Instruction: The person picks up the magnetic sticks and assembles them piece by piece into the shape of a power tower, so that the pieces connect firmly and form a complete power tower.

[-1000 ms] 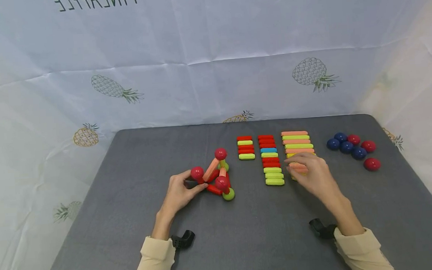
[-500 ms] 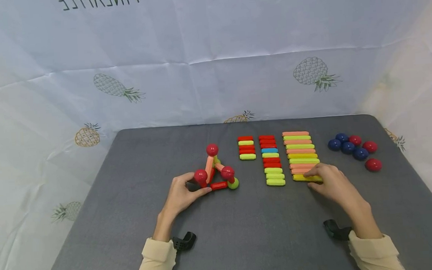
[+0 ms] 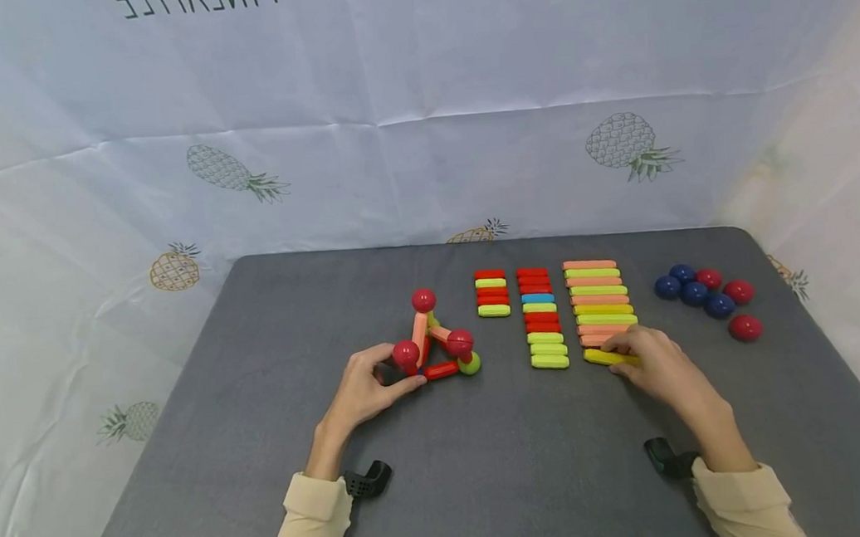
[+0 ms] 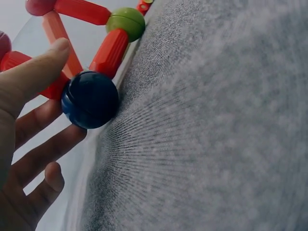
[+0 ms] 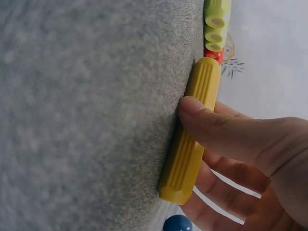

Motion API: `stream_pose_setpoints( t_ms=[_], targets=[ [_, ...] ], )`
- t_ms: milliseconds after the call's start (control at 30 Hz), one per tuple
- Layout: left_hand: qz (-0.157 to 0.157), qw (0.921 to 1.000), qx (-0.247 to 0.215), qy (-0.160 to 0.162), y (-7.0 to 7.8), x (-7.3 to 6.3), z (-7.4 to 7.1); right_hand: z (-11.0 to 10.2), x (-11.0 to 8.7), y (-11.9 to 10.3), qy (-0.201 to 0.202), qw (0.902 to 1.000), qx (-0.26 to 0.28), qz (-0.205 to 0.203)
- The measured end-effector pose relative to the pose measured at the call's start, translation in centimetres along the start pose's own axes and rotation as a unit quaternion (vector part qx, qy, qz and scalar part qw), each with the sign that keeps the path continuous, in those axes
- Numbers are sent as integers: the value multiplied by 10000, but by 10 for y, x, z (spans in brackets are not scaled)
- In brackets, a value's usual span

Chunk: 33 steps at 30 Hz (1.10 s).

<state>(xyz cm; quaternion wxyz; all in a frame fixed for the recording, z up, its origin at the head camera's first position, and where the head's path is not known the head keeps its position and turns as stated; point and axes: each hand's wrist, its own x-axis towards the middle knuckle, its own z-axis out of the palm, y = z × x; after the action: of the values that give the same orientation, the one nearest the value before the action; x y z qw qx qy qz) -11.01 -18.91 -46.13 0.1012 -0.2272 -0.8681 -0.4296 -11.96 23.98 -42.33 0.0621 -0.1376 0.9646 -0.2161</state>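
My left hand [image 3: 369, 387] holds a small frame of magnetic rods and balls on the grey table. Its thumb and fingers are around a red upright rod near a dark blue ball [image 4: 90, 99] at one lower corner. Red balls [image 3: 423, 300] cap the frame's top, joined by salmon rods [image 3: 420, 340]; a green ball [image 3: 470, 363] sits at the right lower corner, joined by a red rod [image 3: 440, 370]. My right hand [image 3: 657, 366] pinches a yellow rod [image 5: 187, 139] between thumb and fingers at the near end of the long-rod column.
Long salmon, lime and yellow rods [image 3: 598, 290] lie stacked beyond my right hand. Two columns of shorter rods, one with a blue rod [image 3: 538, 298], lie left of them. Loose blue and red balls [image 3: 720, 306] lie at the right. A patterned white cloth [image 3: 424, 177] hangs behind the table [image 3: 490, 481].
My right hand came right and nearer onto the yellow rod, which now lies slightly apart from its column. The frame in my left hand turned, then shifted slightly right.
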Motion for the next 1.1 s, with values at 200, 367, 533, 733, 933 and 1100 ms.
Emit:
stream_pose_setpoints(
  t_ms=[200,367,533,733,933,1100],
  targets=[
    [22,9998,-62,-162,1,0,0,-3,-4,-9,193,9996,55,-197],
    [-3,9985,-208,-499,2,0,-1,-7,-4,-38,1365,9815,233,-1319],
    [-10,9973,-291,-675,6,0,0,1,1,-74,1821,9558,488,-2256],
    [251,9976,-230,-597,8,1,5,22,8,-114,1905,9270,691,-3155],
    [545,9972,-175,-475,8,0,8,44,18,-137,1917,8979,880,-3864],
    [509,9973,-215,-488,8,0,7,58,21,-147,1636,9031,1096,-3816]
  ],
)
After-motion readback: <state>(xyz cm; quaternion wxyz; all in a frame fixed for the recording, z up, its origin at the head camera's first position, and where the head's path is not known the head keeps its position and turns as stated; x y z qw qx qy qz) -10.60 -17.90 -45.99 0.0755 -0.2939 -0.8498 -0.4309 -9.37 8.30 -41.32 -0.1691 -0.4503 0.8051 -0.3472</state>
